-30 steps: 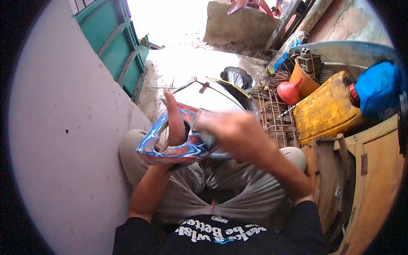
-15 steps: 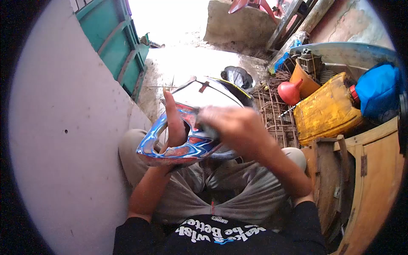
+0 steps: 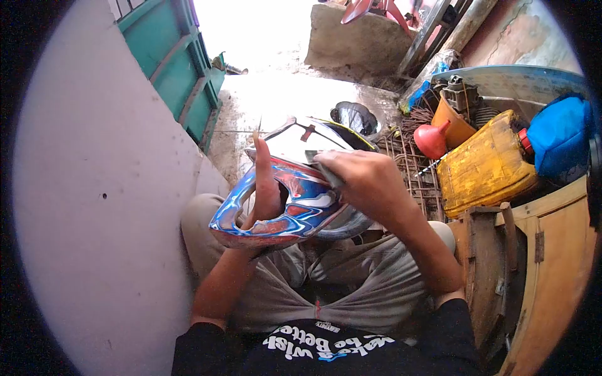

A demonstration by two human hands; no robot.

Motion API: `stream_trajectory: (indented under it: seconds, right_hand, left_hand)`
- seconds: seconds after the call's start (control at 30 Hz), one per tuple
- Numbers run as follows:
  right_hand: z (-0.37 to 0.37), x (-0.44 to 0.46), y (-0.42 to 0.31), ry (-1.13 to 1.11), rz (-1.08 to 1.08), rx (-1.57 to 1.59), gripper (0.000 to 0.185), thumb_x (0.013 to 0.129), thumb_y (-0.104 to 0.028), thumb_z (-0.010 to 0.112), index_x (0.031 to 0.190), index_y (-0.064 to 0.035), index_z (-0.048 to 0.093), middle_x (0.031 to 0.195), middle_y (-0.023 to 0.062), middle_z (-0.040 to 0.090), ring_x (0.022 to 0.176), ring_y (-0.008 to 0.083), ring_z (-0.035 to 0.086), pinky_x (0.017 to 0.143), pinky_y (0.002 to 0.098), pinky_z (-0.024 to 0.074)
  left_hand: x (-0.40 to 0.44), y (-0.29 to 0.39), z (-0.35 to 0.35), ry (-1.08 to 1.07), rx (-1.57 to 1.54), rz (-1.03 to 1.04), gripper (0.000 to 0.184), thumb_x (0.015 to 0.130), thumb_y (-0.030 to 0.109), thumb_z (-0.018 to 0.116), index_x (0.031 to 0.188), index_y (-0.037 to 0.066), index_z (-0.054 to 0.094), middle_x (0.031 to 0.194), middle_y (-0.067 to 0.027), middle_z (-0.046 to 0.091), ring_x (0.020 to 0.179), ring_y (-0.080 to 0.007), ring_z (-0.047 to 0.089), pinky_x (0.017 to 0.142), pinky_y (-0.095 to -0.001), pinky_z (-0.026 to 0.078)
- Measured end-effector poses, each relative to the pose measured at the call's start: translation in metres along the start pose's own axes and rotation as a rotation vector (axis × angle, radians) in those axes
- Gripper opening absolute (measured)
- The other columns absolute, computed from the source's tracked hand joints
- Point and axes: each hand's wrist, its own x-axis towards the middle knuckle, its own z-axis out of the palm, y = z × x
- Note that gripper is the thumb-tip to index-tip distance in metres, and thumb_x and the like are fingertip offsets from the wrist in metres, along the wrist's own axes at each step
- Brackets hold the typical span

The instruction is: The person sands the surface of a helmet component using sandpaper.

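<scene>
A full-face helmet (image 3: 304, 219) is held above my lap, its chin bar toward the lower left. Worn swirls of blue, white and red cover its shell. My left hand (image 3: 266, 191) reaches up through an opening with the thumb raised; it supports the helmet, its other fingers hidden. My right hand (image 3: 371, 182) is closed around a dark grey folded piece that looks like sandpaper (image 3: 328, 169). This piece rests against the upper right of the shell.
A green metal door (image 3: 169, 62) and a white wall (image 3: 100, 207) are at left. To the right are a yellow jerrycan (image 3: 483, 166), a red funnel (image 3: 431, 139), rusty wire mesh (image 3: 411, 166) and a wooden cabinet (image 3: 561, 244). A dark round object (image 3: 354, 119) lies ahead.
My right hand, blurred over the middle of the shell before, has shifted to the helmet's right side with the sandpaper. My left hand keeps its hold.
</scene>
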Motion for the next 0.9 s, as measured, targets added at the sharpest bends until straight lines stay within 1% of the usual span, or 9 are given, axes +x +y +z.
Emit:
stream_trajectory:
  seconds: [0.07,0.17,0.2,0.3,0.47,0.57,0.67,0.8,0.9]
  right_hand:
    - [0.000,-0.006,-0.014,-0.003,-0.061,0.008,0.013,0.086,-0.019,0.068,0.095,-0.0093,0.068,0.092,0.0104,0.074,0.083,0.0256,0.075,0.069,0.0392,0.0599]
    - [-0.023,-0.010,-0.066,0.016,-0.258,0.236,0.031,0.082,-0.011,0.074,0.112,-0.0049,0.072,0.111,0.0144,0.076,0.099,0.0290,0.076,0.086,0.0399,0.0614]
    - [-0.020,-0.010,-0.059,-0.005,-0.175,0.180,0.031,0.082,-0.011,0.074,0.112,-0.0048,0.072,0.112,0.0148,0.076,0.100,0.0291,0.075,0.087,0.0400,0.0613]
    - [-0.008,-0.004,-0.004,-0.015,0.018,0.085,0.033,0.080,-0.008,0.075,0.113,-0.0042,0.072,0.112,0.0158,0.076,0.101,0.0294,0.075,0.087,0.0409,0.0612]
    - [-0.012,-0.009,-0.053,0.069,-0.272,0.091,0.026,0.088,-0.010,0.068,0.114,-0.0070,0.072,0.107,0.0136,0.077,0.099,0.0255,0.077,0.083,0.0393,0.0628]
    - [-0.009,-0.005,-0.011,-0.004,-0.011,0.008,0.025,0.088,-0.010,0.068,0.113,-0.0058,0.072,0.109,0.0153,0.076,0.100,0.0287,0.076,0.084,0.0398,0.0622]
    - [-0.010,-0.009,-0.002,-0.106,0.010,-0.063,0.025,0.088,-0.009,0.069,0.112,-0.0051,0.072,0.112,0.0153,0.076,0.101,0.0295,0.076,0.086,0.0415,0.0615]
    - [-0.011,-0.011,-0.037,0.018,-0.160,0.068,0.025,0.086,-0.009,0.071,0.111,-0.0060,0.073,0.107,0.0126,0.077,0.098,0.0279,0.077,0.083,0.0401,0.0620]
    - [-0.011,0.001,0.001,-0.038,0.114,-0.029,0.026,0.085,-0.008,0.071,0.111,-0.0064,0.074,0.104,0.0137,0.077,0.098,0.0273,0.077,0.083,0.0396,0.0629]
  left_hand:
    - [0.000,0.001,0.004,0.086,0.074,0.042,0.087,0.098,0.079,0.039,0.136,0.002,0.056,0.115,-0.0127,0.070,0.098,-0.0222,0.068,0.084,-0.0387,0.057]
    - [0.000,0.004,0.003,0.162,0.115,0.064,0.090,0.097,0.080,0.039,0.139,0.002,0.054,0.123,-0.0143,0.068,0.105,-0.0248,0.067,0.089,-0.0417,0.057]
    - [0.000,0.007,0.002,0.174,0.123,0.076,0.091,0.096,0.080,0.039,0.140,0.002,0.053,0.126,-0.0148,0.067,0.107,-0.0256,0.067,0.091,-0.0426,0.056]
    - [0.001,0.011,-0.018,-0.155,-0.135,-0.051,0.090,0.098,0.078,0.039,0.144,0.001,0.046,0.129,-0.0159,0.063,0.112,-0.0256,0.065,0.098,-0.0422,0.054]
    - [0.004,0.004,-0.021,0.076,0.113,0.012,0.094,0.096,0.080,0.039,0.147,0.001,0.045,0.135,-0.0175,0.062,0.115,-0.0287,0.064,0.099,-0.0452,0.053]
    - [0.003,0.002,-0.019,-0.027,-0.023,0.029,0.096,0.096,0.080,0.042,0.149,0.000,0.044,0.138,-0.0185,0.061,0.119,-0.0305,0.062,0.103,-0.0479,0.051]
    - [-0.004,0.008,-0.009,-0.075,-0.006,0.072,0.095,0.096,0.079,0.044,0.150,0.000,0.043,0.138,-0.0187,0.060,0.122,-0.0310,0.061,0.105,-0.0491,0.049]
    - [-0.007,0.007,-0.010,-0.123,0.115,0.019,0.078,0.102,0.067,0.046,0.141,-0.001,0.050,0.125,-0.0151,0.067,0.107,-0.0222,0.068,0.094,-0.0382,0.057]
    - [-0.017,0.014,-0.001,0.006,0.277,-0.019,0.062,0.106,0.056,0.050,0.131,0.000,0.058,0.114,-0.0108,0.070,0.096,-0.0153,0.070,0.085,-0.0298,0.058]
